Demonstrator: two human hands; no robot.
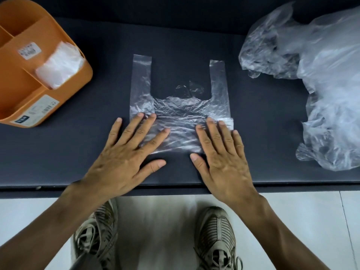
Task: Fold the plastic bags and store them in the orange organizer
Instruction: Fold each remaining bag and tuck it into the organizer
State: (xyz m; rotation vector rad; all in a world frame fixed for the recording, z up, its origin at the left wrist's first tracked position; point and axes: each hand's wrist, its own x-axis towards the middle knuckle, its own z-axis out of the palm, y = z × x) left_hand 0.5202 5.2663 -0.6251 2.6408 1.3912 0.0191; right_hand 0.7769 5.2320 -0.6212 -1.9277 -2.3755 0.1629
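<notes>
A clear plastic bag (180, 110) lies flat on the dark table, its two handles pointing away from me and its bottom part folded up into a band. My left hand (126, 158) presses flat on the left end of that folded band, fingers spread. On the band's right end my right hand (222, 152) lies flat in the same way. The orange organizer (17, 78) stands at the far left, with folded clear bags (58, 65) in one of its compartments.
A loose heap of crumpled clear plastic bags (315, 78) fills the right side of the dark table (78, 152). The table's front edge runs just below my wrists, with pale floor tiles and my shoes beneath it.
</notes>
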